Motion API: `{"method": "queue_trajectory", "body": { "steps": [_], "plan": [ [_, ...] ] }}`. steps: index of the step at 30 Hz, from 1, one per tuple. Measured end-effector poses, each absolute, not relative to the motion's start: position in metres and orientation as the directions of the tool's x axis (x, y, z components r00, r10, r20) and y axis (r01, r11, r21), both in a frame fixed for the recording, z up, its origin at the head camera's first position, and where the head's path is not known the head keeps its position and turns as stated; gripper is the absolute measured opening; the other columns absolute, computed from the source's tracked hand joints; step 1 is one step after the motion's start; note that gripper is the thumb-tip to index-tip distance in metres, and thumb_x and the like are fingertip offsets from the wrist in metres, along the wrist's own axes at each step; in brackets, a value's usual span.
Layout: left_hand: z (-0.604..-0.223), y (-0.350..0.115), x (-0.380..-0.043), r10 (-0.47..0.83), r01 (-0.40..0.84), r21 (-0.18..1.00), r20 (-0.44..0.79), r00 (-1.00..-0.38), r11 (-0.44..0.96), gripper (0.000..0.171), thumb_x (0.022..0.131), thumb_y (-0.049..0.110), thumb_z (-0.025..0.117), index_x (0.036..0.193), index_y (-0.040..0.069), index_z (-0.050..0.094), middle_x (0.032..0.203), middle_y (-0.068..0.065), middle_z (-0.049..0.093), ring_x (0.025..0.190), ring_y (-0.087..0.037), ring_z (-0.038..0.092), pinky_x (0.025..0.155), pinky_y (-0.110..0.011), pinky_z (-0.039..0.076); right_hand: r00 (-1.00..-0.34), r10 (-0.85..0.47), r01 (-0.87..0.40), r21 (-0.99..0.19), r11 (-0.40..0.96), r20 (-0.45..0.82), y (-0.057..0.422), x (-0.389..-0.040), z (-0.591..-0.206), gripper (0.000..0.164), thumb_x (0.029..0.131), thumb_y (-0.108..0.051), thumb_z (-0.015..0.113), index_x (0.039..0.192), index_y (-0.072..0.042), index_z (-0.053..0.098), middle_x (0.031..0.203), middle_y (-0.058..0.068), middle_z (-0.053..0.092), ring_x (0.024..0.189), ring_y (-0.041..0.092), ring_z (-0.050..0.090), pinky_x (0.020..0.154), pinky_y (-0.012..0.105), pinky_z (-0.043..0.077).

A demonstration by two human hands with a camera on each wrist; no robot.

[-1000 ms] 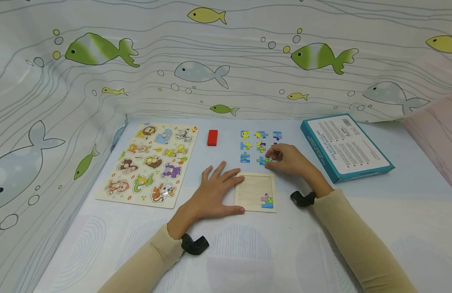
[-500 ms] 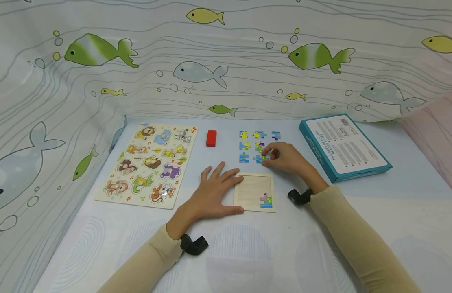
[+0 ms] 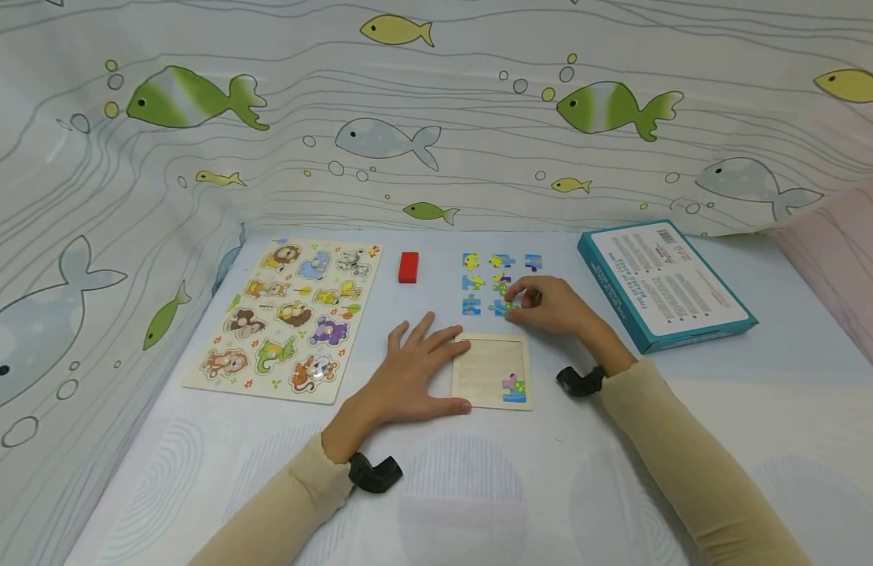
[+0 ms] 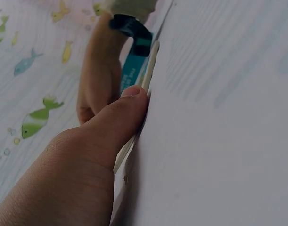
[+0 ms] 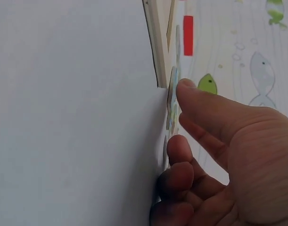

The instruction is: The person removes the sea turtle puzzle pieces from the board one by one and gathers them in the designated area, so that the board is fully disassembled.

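Observation:
My left hand lies spread at the left side of a square wooden puzzle tray. Its thumb rests along the tray's near edge, and a fingertip touches the upper left rim. One colourful puzzle piece sits in the tray's lower right corner. Beyond the tray, loose pieces lie in rows on the table. My right hand pinches a blue-green puzzle piece in the nearest row, thumb and index finger at its two sides. Its other fingers are curled, and the hand hides some pieces behind it.
At the left lies an animal peg-puzzle board. A red block stands between it and the loose pieces. A teal-edged box lies at the right. A fish-patterned cloth rises behind the table.
My right hand has shifted slightly left onto the puzzle piece in the nearest row, then held there. The left hand stays on the tray.

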State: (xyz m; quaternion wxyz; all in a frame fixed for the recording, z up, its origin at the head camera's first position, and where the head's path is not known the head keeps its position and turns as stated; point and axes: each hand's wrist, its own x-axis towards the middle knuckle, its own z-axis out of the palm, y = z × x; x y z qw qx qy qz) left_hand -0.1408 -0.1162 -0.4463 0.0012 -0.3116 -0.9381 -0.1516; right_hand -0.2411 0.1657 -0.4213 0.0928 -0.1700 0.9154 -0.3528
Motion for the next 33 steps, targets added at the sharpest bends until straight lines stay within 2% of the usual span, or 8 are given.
{"method": "queue_trajectory", "body": {
  "steps": [5,11,21,28,33],
  "plan": [
    [-0.448,-0.115,-0.142,0.584,0.587,0.276,0.101,-0.805,0.761,0.089,0.081,0.076,0.063,0.154,0.028,0.044,0.165,0.005,0.035,0.158,-0.038,0.015,0.12,-0.066,0.01,-0.924,-0.381,-0.25,-0.706,0.663,-0.03,0.172,-0.239,-0.422,0.031,0.088,-0.021,0.08,0.115,-0.01,0.072,0.091,0.008,0.063,0.081,0.022,0.053,0.072,0.03,0.044],
    [-0.449,-0.115,-0.141,0.582,0.588,0.267,0.109,-0.806,0.764,0.089,0.081,0.076,0.064,0.154,0.028,0.045,0.165,0.005,0.036,0.158,-0.038,0.016,0.119,-0.067,0.012,-0.911,-0.408,-0.244,-0.715,0.656,-0.063,0.178,-0.232,-0.424,0.03,0.089,-0.023,0.079,0.115,-0.011,0.072,0.092,0.006,0.061,0.082,0.021,0.052,0.071,0.028,0.043],
    [-0.45,-0.116,-0.143,0.577,0.579,0.261,0.093,-0.812,0.773,0.09,0.08,0.078,0.062,0.154,0.031,0.044,0.166,0.007,0.034,0.159,-0.036,0.014,0.12,-0.065,0.01,-0.803,-0.589,-0.301,-0.796,0.525,-0.085,0.186,-0.208,-0.423,0.019,0.088,-0.017,0.081,0.105,-0.014,0.075,0.084,0.003,0.061,0.072,0.017,0.051,0.062,0.021,0.039],
    [-0.449,-0.116,-0.142,0.576,0.579,0.27,0.096,-0.812,0.77,0.089,0.08,0.078,0.062,0.154,0.03,0.044,0.166,0.006,0.035,0.159,-0.037,0.014,0.12,-0.065,0.01,-0.761,-0.645,-0.379,-0.76,0.528,-0.069,0.185,-0.196,-0.419,0.021,0.087,-0.018,0.081,0.107,-0.018,0.075,0.094,0.002,0.064,0.079,0.019,0.052,0.068,0.023,0.042],
    [-0.449,-0.116,-0.142,0.58,0.583,0.273,0.099,-0.808,0.765,0.09,0.08,0.077,0.063,0.154,0.03,0.044,0.166,0.005,0.035,0.159,-0.037,0.014,0.12,-0.066,0.01,-0.711,-0.7,-0.436,-0.737,0.516,-0.069,0.18,-0.187,-0.414,0.027,0.084,-0.022,0.084,0.11,-0.023,0.076,0.102,-0.001,0.065,0.091,0.02,0.053,0.078,0.029,0.043]
  ]
}}
